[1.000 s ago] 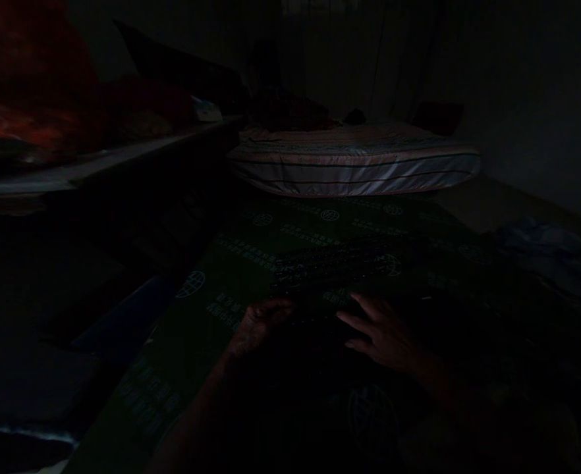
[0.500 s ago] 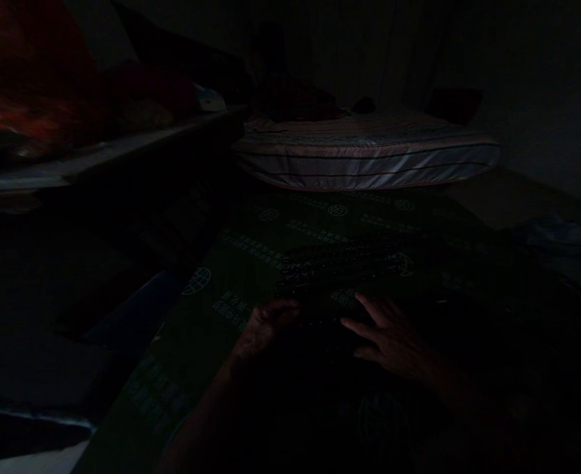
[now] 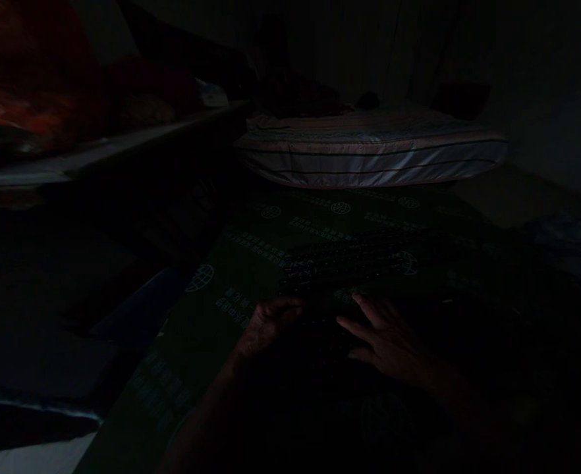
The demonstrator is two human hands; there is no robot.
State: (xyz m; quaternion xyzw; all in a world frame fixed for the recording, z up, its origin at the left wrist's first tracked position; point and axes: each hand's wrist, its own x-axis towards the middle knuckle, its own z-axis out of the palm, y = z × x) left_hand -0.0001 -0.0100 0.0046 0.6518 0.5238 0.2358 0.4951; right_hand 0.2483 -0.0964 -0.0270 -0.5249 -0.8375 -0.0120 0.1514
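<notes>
The view is very dark. My left hand (image 3: 273,320) is closed, thumb and fingers together at the left end of something dark with small light specks; what it grips is hidden in shadow. To its right, my right hand (image 3: 387,334) has its fingers spread and pointing left, over or beside the same dark thing; contact I cannot make out. Just beyond both hands, a bundle of long dark strips (image 3: 340,262) with small pale marks lies across a green board (image 3: 251,263) printed with pale writing and globe signs.
A striped mattress (image 3: 369,155) lies beyond the board's far end. On the left runs a shelf or bench (image 3: 137,141) carrying an orange-red bag (image 3: 28,79). A bluish flat object (image 3: 137,309) is below it. Bluish cloth (image 3: 562,230) lies at the right.
The view has shifted slightly. My right hand has edged a little left toward my left hand, its fingers still spread. My left hand keeps nearly the same closed pose.
</notes>
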